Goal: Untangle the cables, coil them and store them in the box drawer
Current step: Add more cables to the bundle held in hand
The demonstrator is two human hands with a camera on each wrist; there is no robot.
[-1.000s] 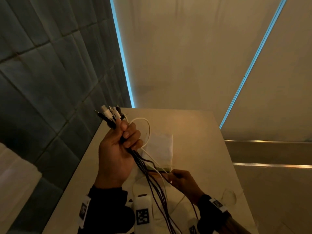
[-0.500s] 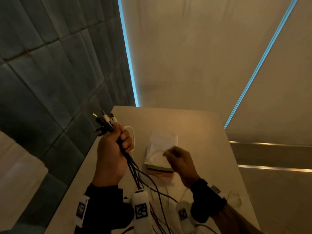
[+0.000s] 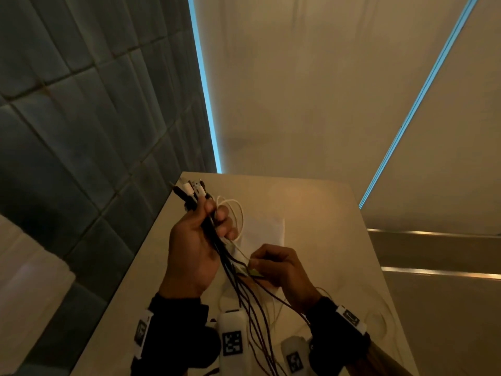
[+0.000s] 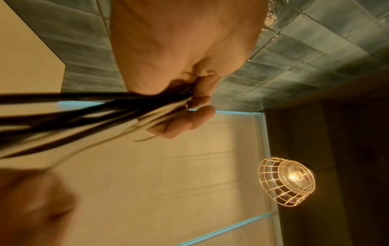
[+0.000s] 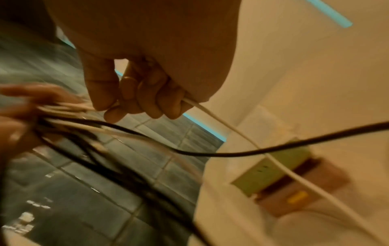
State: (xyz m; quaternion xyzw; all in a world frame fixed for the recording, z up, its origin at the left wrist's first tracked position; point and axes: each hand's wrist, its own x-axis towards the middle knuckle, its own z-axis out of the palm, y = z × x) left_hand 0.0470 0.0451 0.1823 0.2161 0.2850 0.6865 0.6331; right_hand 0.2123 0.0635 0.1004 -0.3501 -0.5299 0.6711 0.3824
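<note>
My left hand (image 3: 200,234) is raised over the table and grips a bundle of black and white cables (image 3: 214,240), with their plug ends (image 3: 189,189) sticking out above the fist. The strands hang down toward my wrists. In the left wrist view the cables (image 4: 105,113) run out of the curled fingers (image 4: 189,119). My right hand (image 3: 273,270) sits just below and to the right, fingers curled round a white cable (image 5: 221,123) that trails down past the box (image 5: 280,173). The small box (image 3: 263,232) lies on the table behind both hands, a green and a brown layer showing at its front.
The beige table (image 3: 311,207) butts against a dark tiled wall (image 3: 81,131) on the left. A loose white cable loop (image 3: 376,318) lies on the table by my right wrist. A caged lamp (image 4: 288,181) hangs overhead.
My right hand came back down from the box top to the bundle and closed on a white cable. My left hand kept its grip on the bundle, and a white loop shows beside it again.
</note>
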